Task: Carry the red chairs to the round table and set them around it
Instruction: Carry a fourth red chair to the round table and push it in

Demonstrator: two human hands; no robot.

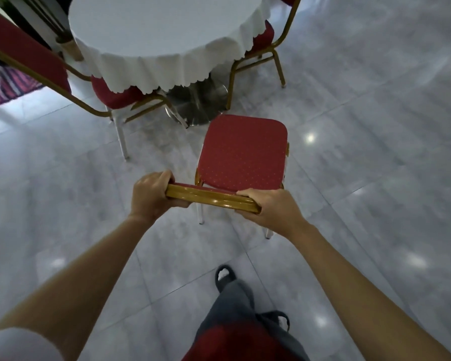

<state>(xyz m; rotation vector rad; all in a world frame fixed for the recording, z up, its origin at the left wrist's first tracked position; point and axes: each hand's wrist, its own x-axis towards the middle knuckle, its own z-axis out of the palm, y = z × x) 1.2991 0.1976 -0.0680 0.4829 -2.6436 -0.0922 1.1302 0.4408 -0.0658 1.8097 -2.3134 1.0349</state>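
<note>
At the left edge of the view a red chair (24, 56) stands tucked at the round table (164, 27), its back cut off by the frame and its seat partly hidden under the white cloth (146, 66). A patterned rug (8, 84) shows at the far left. Wide bare tiled floor (362, 165) lies open to the right and near the person. The left hand (151, 195) is clenched on the left end of the held chair's gold top rail (211, 198); the right hand (268, 207) grips its right end. This held chair (242, 152) is just short of the table's metal base (201, 100), seat pointing toward the table, rail running left to right. A third chair (266, 40) at the table's right edge is mostly hidden.
</note>
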